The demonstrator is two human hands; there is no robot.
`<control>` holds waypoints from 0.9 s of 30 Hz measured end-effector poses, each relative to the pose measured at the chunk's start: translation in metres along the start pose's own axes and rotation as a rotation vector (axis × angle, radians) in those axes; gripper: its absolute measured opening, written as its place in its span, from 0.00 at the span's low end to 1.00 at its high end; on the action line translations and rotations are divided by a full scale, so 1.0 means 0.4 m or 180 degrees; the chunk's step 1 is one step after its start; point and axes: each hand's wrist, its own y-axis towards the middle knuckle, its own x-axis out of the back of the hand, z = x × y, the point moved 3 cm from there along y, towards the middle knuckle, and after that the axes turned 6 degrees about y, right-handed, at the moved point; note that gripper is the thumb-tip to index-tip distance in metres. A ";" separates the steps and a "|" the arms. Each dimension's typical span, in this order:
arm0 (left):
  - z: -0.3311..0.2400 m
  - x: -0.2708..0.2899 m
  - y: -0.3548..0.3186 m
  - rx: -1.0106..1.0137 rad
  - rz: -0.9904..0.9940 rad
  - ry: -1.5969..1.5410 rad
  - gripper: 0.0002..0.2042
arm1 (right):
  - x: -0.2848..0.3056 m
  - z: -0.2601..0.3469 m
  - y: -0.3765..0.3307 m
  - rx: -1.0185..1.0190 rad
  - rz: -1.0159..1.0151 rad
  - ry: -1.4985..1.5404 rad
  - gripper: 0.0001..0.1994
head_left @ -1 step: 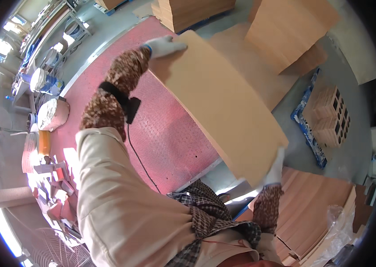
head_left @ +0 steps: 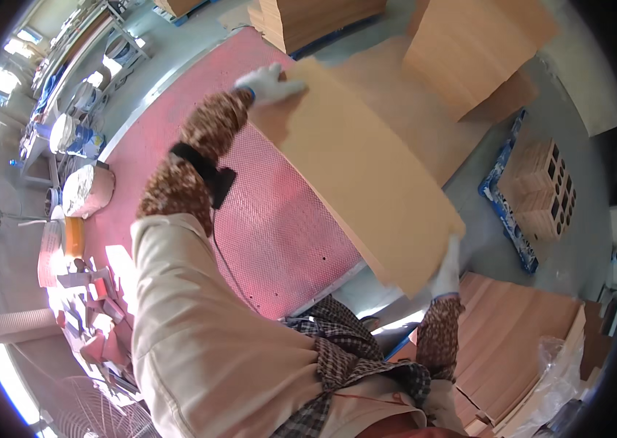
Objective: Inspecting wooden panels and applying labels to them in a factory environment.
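Board [head_left: 367,175] grasped at opposite ends by left hand [head_left: 272,83] and right hand [head_left: 448,273]; uneven grip could drop a corner.

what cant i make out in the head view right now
Board, underside: head view, hidden by its upper face.
Right hand, separate fingers: head view, blurred.
Fan, lower part: head view, cut off by picture edge.
Stack, top: head view, cut off by upper edge.
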 end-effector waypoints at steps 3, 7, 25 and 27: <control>0.088 -0.185 -0.034 -0.0148 -0.0216 0.0774 0.46 | -0.056 -0.081 0.025 -0.0257 0.0031 -0.1000 0.40; 0.096 -0.198 -0.059 -0.0275 -0.0575 0.0832 0.40 | -0.089 -0.105 0.006 -0.0157 -0.0006 -0.1167 0.42; -0.032 -0.327 -0.178 0.2626 -0.1638 -0.4863 0.46 | -0.166 0.126 0.015 -0.0338 0.0540 -0.1165 0.46; 0.066 -0.396 -0.178 0.2539 -0.1328 -0.4798 0.43 | -0.136 -0.009 0.033 -0.0419 0.0474 -0.1121 0.46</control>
